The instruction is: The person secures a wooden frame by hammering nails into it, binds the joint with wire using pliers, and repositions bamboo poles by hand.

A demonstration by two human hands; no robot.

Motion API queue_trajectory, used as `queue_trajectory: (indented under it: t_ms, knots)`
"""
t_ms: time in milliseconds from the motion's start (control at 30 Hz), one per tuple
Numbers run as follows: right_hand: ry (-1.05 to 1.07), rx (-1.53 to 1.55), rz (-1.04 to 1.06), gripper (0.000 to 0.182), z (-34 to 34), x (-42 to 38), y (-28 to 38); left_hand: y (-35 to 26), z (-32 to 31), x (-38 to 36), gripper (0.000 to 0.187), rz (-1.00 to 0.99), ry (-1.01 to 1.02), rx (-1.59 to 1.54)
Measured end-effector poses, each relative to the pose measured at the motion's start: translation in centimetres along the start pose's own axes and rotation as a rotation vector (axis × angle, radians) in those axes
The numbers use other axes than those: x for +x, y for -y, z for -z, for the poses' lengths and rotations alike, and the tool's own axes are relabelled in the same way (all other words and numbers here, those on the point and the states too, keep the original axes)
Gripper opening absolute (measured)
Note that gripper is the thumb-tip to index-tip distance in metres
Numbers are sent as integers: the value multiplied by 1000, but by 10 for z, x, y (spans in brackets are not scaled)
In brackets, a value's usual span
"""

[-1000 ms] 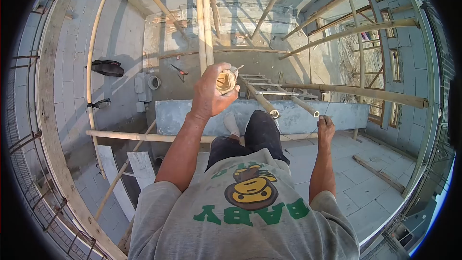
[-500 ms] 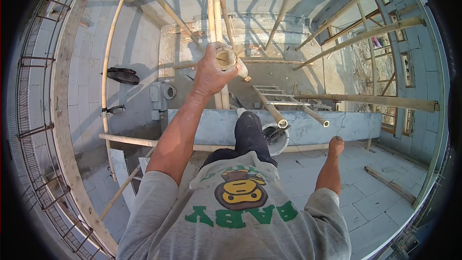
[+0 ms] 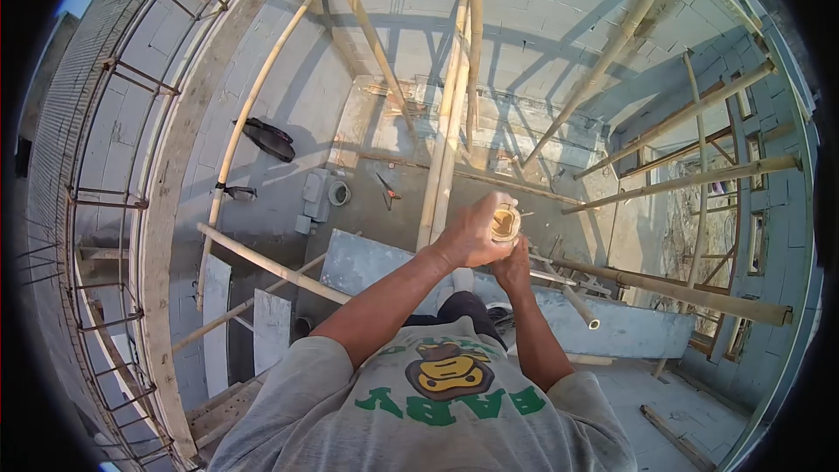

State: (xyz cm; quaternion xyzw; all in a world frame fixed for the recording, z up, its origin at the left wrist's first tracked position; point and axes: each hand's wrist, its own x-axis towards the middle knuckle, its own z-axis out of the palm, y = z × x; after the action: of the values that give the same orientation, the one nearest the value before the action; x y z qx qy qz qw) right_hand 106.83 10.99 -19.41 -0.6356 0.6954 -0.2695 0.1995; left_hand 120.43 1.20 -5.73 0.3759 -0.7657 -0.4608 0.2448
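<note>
My left hand [image 3: 479, 236] is wrapped round a pale, hollow, round piece like a bamboo end [image 3: 505, 222], with its open top facing up. Just below and to the right of it, my right hand [image 3: 512, 264] is closed, its fingers partly hidden; what it grips cannot be made out. Both hands are close together in front of my chest, above a grey board [image 3: 568, 310]. Behind my left hand rise long bamboo poles [image 3: 447, 135].
Slanting bamboo poles [image 3: 690, 288] cross the right side. A steel rebar cage [image 3: 114, 201] and a timber beam [image 3: 170, 210] run along the left. On the floor below are a bucket [image 3: 339, 193] and a red-handled tool [image 3: 390, 192]. A dark bag [image 3: 267, 140] hangs near a left pole.
My right hand has come in from the far right, up beside my left hand. The left hand with the round piece now appears farther right and lower. The view has turned.
</note>
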Motion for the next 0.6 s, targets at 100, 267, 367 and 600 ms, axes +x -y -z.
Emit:
queue_trajectory:
  t_ms: [100, 267, 367, 600]
  knots:
    - [-12, 404, -18, 48, -47, 14, -28, -1, 0, -2, 58, 11, 14, 9]
    - [-75, 900, -162, 67, -46, 41, -31, 0, 8, 2, 61, 70, 0, -18]
    - [36, 1069, -217, 58, -66, 48, -48, -2, 15, 0, 63, 104, -42, -47]
    - [57, 2045, -546, 29, -39, 75, -1, 7, 43, 17, 76, 42, 119, -96]
